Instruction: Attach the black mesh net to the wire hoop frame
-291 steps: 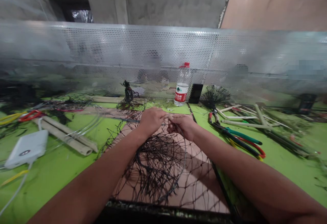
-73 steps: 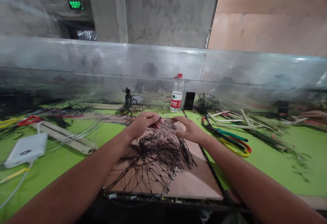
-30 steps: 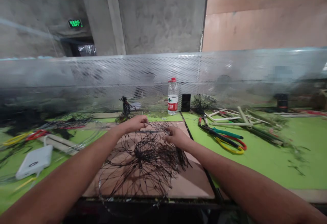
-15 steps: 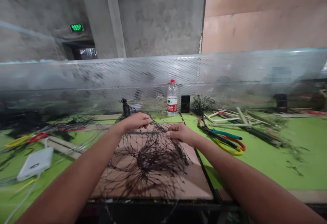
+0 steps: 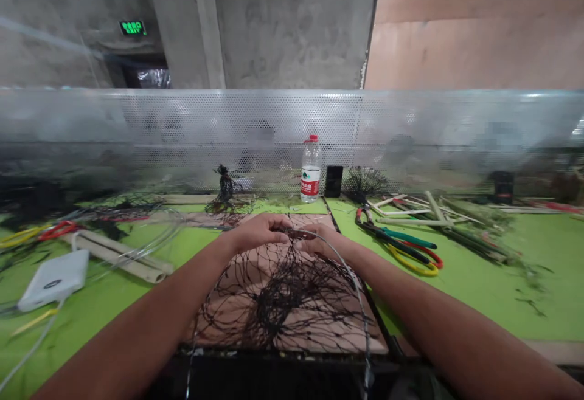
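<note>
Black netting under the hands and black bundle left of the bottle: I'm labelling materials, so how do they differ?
The netting spreads loosely; the bundle stands gathered upright. The netting looks larger and nearer; the bundle, smaller and farther back. The left hand and right hand are at the netting; neither touches the bundle. Both are black and stringy.
</note>
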Action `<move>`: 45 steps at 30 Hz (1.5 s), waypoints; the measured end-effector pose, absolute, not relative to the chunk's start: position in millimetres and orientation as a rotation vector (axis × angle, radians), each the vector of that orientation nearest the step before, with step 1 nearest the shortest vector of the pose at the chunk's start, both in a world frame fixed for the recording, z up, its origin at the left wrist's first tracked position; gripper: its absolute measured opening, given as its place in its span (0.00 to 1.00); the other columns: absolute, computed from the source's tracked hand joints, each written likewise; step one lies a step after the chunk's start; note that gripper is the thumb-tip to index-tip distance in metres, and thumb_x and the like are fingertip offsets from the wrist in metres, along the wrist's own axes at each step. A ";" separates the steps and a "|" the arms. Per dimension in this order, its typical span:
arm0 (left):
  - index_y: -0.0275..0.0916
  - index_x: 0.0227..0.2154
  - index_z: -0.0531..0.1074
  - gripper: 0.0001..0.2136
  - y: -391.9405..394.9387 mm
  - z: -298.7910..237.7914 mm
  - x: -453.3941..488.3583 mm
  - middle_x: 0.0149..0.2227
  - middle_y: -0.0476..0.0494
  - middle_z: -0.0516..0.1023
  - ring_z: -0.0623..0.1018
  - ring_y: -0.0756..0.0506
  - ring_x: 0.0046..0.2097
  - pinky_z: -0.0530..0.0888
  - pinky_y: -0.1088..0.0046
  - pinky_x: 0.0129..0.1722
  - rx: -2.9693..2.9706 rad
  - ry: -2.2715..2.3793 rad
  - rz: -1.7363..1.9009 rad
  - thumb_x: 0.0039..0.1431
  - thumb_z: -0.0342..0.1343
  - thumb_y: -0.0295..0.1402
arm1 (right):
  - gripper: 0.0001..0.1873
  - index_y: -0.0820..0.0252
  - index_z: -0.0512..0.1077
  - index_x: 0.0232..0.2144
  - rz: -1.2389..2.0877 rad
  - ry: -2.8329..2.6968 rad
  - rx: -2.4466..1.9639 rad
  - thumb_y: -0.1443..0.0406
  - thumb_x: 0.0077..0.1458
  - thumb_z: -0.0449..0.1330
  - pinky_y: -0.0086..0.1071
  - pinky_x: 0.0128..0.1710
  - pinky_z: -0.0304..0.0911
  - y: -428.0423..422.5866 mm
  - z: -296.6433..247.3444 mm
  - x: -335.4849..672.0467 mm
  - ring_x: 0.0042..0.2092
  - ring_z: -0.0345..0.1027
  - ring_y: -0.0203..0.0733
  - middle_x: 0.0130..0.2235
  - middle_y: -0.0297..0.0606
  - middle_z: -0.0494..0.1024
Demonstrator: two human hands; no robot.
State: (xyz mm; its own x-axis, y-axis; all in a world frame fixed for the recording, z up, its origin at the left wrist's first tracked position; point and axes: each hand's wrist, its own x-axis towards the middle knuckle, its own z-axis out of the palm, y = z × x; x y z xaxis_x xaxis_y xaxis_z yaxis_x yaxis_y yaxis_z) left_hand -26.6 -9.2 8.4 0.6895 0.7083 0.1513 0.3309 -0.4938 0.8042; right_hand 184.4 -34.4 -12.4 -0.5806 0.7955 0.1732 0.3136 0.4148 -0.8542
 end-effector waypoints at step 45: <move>0.34 0.50 0.60 0.23 -6.2 10.0 -41.6 0.36 0.40 0.75 0.59 0.57 0.22 0.54 0.79 0.19 1.973 0.736 0.715 0.49 0.54 0.33 | 0.17 0.62 0.67 0.31 1.193 -2.013 -0.938 0.56 0.42 0.63 0.25 0.22 0.44 -30.8 -15.1 183.6 0.23 0.50 0.29 0.23 0.27 0.62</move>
State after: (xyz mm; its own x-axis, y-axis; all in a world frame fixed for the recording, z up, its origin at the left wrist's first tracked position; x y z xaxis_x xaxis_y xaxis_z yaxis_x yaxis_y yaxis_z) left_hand -41.6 -6.2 10.0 0.6578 0.7274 0.1954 0.2167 -0.4312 0.8759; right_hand 183.6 -30.8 -15.1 -0.5627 0.8139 0.1448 0.2636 0.3426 -0.9017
